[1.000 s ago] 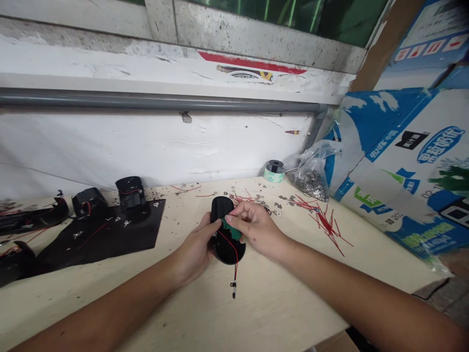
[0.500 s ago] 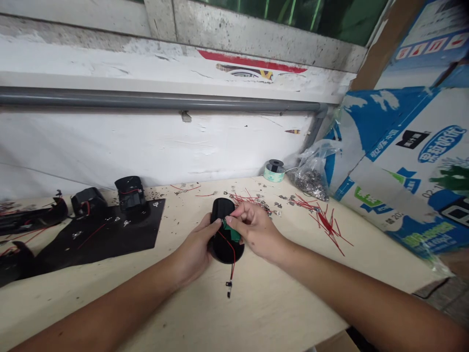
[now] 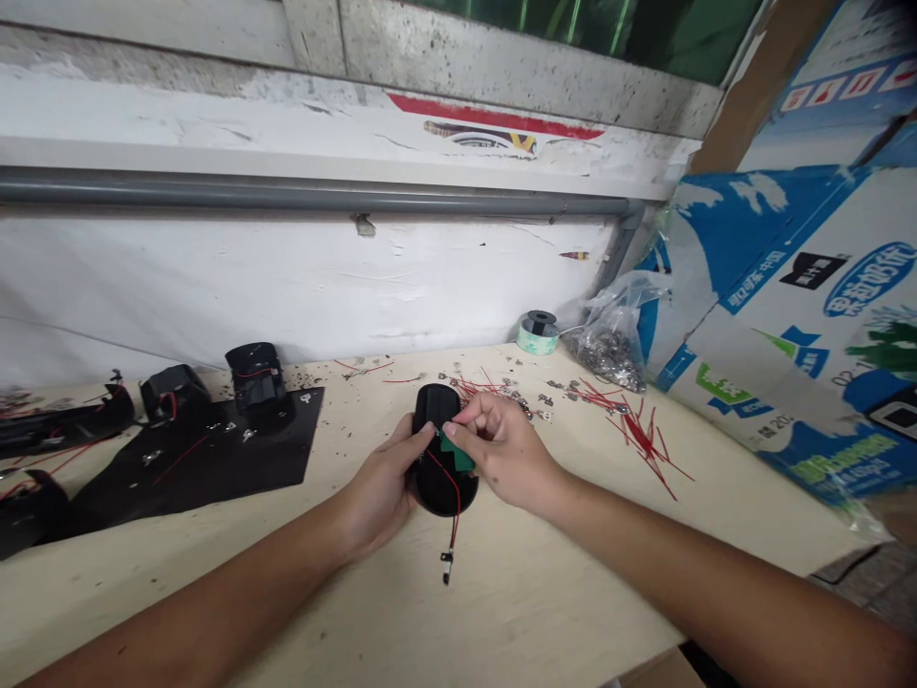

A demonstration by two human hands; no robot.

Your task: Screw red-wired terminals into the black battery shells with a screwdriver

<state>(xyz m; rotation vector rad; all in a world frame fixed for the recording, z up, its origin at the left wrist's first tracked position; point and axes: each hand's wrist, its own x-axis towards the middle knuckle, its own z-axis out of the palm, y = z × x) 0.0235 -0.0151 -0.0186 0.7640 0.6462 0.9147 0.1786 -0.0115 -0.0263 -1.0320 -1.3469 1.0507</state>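
Note:
A black oval plastic housing (image 3: 438, 478) rests near the middle of the light wooden table (image 3: 544, 592). My left hand (image 3: 383, 487) wraps round its left side, thumb on top. My right hand (image 3: 501, 449) pinches a small green circuit board (image 3: 458, 453) against the housing with thumb and forefinger. A red wire (image 3: 454, 506) runs from the board down over the housing and ends in a small metal terminal (image 3: 446, 570) above the table.
A black mat (image 3: 193, 459) with black housings (image 3: 254, 375) and small metal parts lies at left. Loose red wires (image 3: 641, 435) and metal clips are scattered behind my hands. A solder spool (image 3: 537, 333), a clear bag of parts (image 3: 612, 349) and a blue-white carton (image 3: 788, 315) stand right.
My right hand's fingers have shifted a little on the green board, and the hanging red wire has swung slightly left. The housing stays in place.

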